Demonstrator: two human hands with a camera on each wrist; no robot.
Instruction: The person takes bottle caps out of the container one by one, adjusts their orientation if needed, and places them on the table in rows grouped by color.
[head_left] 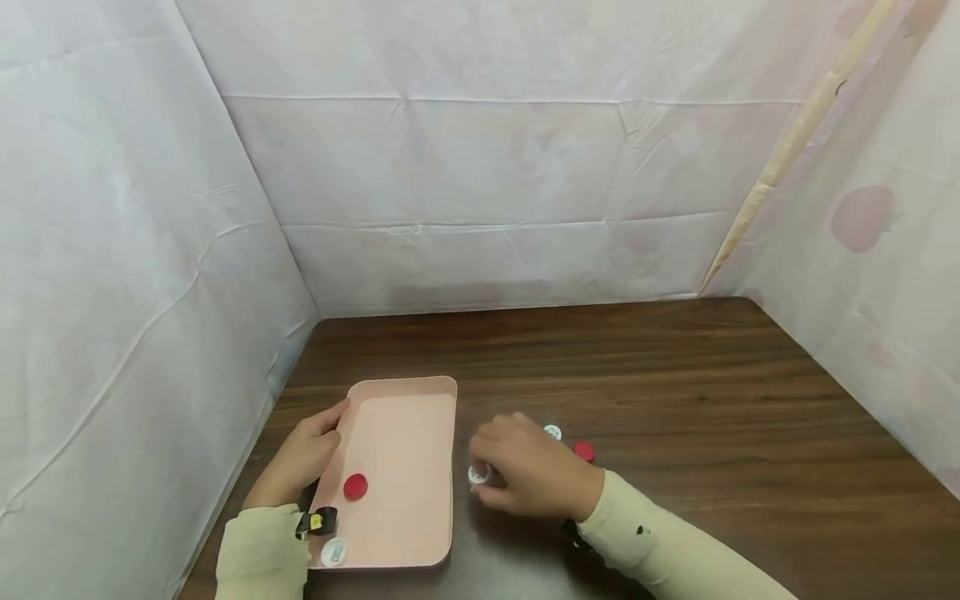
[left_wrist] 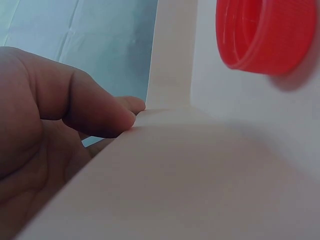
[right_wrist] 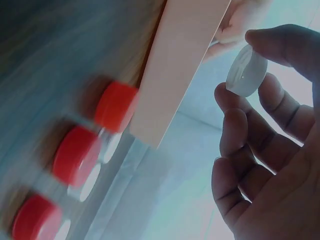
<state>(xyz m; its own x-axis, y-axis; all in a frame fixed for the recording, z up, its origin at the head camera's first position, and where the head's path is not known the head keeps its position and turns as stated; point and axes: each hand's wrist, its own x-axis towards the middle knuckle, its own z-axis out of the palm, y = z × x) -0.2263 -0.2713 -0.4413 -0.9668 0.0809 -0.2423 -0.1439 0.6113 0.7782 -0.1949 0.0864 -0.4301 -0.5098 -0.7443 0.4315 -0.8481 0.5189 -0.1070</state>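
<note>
A pink tray (head_left: pixel 401 442) lies on the table's left part. My left hand (head_left: pixel 300 454) grips its left rim with thumb and fingers. Inside the tray, a red bottle cap (head_left: pixel 356 487) lies near the left side and a white bottle cap (head_left: pixel 333 552) at the near-left corner. In the left wrist view the red cap (left_wrist: pixel 267 37) shows its hollow side. Just right of the tray, my right hand (head_left: pixel 536 467) pinches another white bottle cap (right_wrist: pixel 247 71) between thumb and fingertips, above the table.
Beyond the right hand sit a white cap (head_left: pixel 552 432) and a red cap (head_left: pixel 583 452) on the dark wooden table (head_left: pixel 637 367). The right wrist view shows more red caps (right_wrist: pixel 77 155) and white caps (right_wrist: pixel 85 184) in rows. White sheets (head_left: pixel 480 167) hang around the table.
</note>
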